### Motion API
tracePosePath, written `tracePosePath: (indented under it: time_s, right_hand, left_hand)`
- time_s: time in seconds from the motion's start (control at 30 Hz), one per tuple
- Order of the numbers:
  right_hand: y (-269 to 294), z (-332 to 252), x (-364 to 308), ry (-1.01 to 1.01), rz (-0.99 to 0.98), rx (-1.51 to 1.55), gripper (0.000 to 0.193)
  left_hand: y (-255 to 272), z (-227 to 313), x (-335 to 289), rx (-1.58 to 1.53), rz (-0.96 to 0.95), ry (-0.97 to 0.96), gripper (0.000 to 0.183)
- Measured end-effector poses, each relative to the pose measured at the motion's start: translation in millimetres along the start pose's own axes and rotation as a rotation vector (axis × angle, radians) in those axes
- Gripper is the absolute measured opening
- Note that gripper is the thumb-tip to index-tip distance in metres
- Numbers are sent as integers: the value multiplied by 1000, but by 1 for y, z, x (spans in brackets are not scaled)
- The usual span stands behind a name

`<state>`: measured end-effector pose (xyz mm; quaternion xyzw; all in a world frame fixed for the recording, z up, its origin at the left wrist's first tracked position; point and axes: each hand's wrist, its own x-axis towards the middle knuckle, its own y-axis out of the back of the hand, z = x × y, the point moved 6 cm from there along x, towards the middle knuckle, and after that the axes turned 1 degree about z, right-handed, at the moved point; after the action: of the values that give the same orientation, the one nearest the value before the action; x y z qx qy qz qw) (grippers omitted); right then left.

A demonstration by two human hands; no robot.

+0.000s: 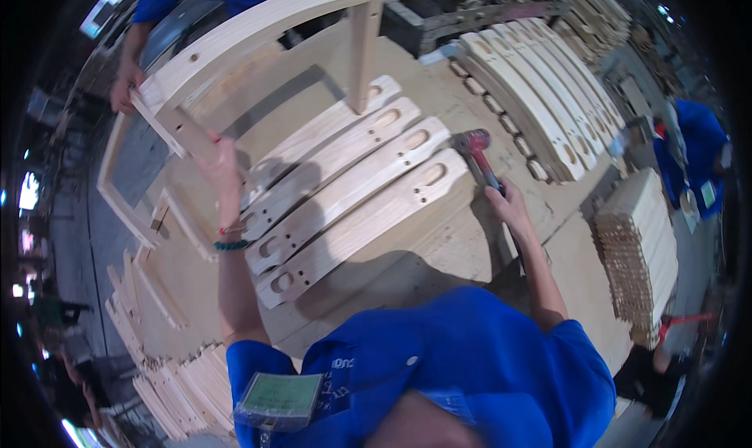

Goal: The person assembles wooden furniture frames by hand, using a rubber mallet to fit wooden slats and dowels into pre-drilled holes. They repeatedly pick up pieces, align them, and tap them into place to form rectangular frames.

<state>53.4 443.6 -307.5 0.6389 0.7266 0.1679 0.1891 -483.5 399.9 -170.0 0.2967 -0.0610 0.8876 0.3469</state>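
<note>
My left hand (222,172) is closed on the near leg of a pale wooden frame (270,27), whose long rail has round holes and whose other leg comes down at the far side. In my right hand (510,206) is the handle of a mallet with a red head (475,141), held beside the ends of the slats. Several wooden slats (356,213) with oval slots and small holes lie side by side between my hands. The frame stands over their far left part.
A co-worker's hand (125,88) is at the frame's far left corner. A row of slotted boards (540,95) stands at the back right, and a stack of wooden pieces (641,248) at the right. Curved wooden parts (184,385) are piled at the lower left.
</note>
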Motion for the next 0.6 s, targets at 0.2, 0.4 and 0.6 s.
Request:
tracePosePath:
  time_s: [0.2,0.4,0.6]
  right_hand:
    - [48,-117,9,-152,-144,299,29]
    - [111,-344,55,635,18,240,32]
    - [16,-323,111,515,-110,-11,33]
  left_hand:
    - [-11,13,-10,-222,25,129,13]
    - [5,7,-9,-13,51,8,14]
    - [-2,-4,-10,48,39,5,15]
